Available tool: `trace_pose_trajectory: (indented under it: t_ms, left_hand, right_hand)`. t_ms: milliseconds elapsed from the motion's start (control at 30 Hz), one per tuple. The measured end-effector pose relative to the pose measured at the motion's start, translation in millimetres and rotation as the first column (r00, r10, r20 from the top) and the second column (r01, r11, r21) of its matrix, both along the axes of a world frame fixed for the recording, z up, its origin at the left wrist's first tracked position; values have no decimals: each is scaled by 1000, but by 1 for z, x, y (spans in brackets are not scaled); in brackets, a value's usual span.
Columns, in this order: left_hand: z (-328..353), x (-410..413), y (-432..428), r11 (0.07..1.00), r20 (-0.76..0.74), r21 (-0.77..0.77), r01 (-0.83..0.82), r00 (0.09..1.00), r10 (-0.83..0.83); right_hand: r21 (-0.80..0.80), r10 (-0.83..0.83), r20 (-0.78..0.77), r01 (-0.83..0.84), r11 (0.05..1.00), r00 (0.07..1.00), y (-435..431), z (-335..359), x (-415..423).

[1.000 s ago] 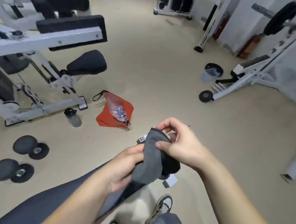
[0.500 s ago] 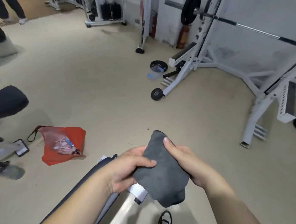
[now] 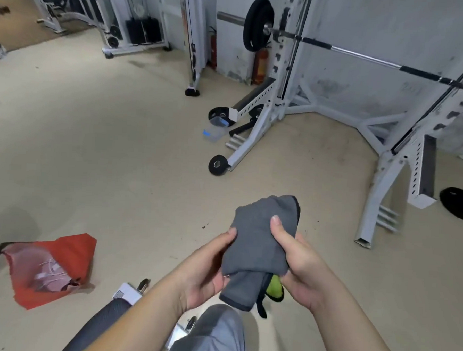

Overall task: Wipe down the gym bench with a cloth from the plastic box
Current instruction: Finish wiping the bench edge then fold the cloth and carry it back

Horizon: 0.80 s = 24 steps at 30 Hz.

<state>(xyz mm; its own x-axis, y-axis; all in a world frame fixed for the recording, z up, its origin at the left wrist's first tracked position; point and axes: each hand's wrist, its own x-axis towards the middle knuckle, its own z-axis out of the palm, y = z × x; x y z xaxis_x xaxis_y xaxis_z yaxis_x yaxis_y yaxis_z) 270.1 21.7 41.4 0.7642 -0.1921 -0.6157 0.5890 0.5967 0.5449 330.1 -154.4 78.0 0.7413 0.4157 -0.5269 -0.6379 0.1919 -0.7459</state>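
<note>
Cloth: soft, limp, light; grip by folded edges
Left hand: fingers pinching cloth
Right hand: fingers clasping cloth

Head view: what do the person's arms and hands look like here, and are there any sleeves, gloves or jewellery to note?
Both forearms enter from the bottom edge bare, with no sleeves in view. The left hand and right hand wear no gloves, and no rings, watch or wristband show. Fingernails are short and unpainted. The only clothing in view is grey fabric over the knee below the hands.
</note>
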Motion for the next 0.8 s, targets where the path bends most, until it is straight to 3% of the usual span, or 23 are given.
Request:
trace_pose_trajectory:
  t_ms: [167, 333, 500, 600, 800]
  left_hand:
    - [-6, 78, 26, 984, 78, 141, -106, 992, 96]
    - [-14, 173, 89, 955, 54, 261, -140, 990, 131]
    - [-21, 282, 165, 930, 19, 330, -160, 987, 162]
    - [-21, 341, 206, 916, 14, 373, -147, 988, 153]
    - [-21, 454, 264, 887, 32, 449, -108, 994, 104]
  right_hand:
    - [-76, -7, -12, 6, 997, 1000, 28, -16, 83]
    - [-197, 113, -25, -116, 974, 993, 83, -24, 188]
    - [-268, 59, -89, -81, 960, 994, 161, -37, 309]
    - [-241, 41, -114, -68, 968, 993, 201, -39, 372]
    - [-110, 187, -55, -192, 975, 981, 257, -37, 491]
